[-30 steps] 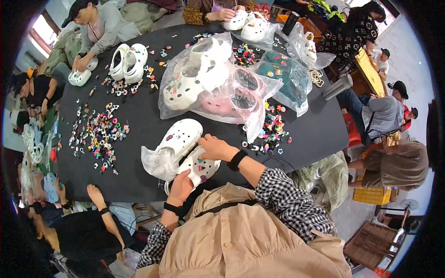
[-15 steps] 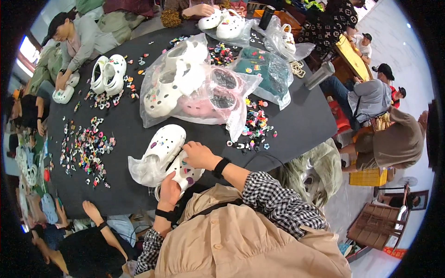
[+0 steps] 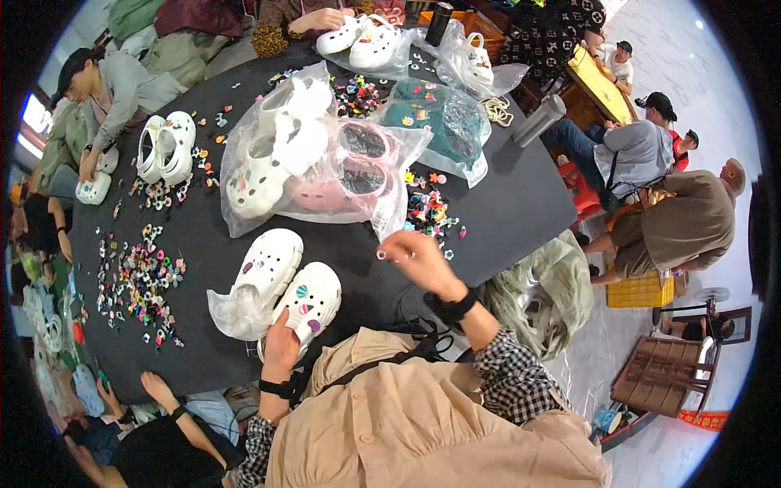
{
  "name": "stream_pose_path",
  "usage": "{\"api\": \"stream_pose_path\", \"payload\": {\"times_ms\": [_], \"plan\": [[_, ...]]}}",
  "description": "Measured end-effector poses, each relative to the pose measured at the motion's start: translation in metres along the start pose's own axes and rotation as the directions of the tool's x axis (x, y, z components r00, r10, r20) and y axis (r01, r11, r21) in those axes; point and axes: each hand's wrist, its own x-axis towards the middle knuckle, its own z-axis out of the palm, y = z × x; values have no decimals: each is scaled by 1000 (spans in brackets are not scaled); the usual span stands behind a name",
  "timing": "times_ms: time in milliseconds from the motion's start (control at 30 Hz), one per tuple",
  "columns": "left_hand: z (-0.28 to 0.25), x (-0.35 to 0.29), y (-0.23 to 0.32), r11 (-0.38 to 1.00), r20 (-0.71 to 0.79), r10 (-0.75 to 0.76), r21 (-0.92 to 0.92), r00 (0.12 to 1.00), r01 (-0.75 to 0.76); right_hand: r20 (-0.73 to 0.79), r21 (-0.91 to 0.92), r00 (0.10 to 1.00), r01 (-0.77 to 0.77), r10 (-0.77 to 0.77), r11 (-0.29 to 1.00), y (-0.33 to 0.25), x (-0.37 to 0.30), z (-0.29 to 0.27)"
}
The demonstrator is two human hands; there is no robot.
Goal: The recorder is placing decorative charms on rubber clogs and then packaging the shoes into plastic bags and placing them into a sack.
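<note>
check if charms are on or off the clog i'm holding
On: a teal charm and a purple charm show on that white clog.

no wording legible; marks on red strip too small to read

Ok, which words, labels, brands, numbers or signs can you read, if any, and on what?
No text I can quote.
Red strip, lower right: pale marks, too small to read.
Clear bag with pink clogs: faint marks, too blurred.
Dark patterned clothing, top: light repeating marks, not transcribed.
White clog at the left hand: charms, no lettering I can make out.
</note>
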Motion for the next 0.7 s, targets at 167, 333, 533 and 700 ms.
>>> {"api": "stream_pose_path", "payload": {"times_ms": [167,333,533,700], "plan": [[7,-2,0,999,-47,-16,40,999,18,-467,6,874,-146,132,989,68,-11,-46],[10,-16,-1,990,-50,-4,141,999,11,-421,-476,889,-385,180,790,107,-34,-43],[6,-34,1,927,28,90,363,996,-94,-376,-485,868,-484,326,729,110,-49,-23],[16,-45,5,876,-27,119,474,993,-92,-397,-422,905,-329,153,845,128,-36,-3]]}}
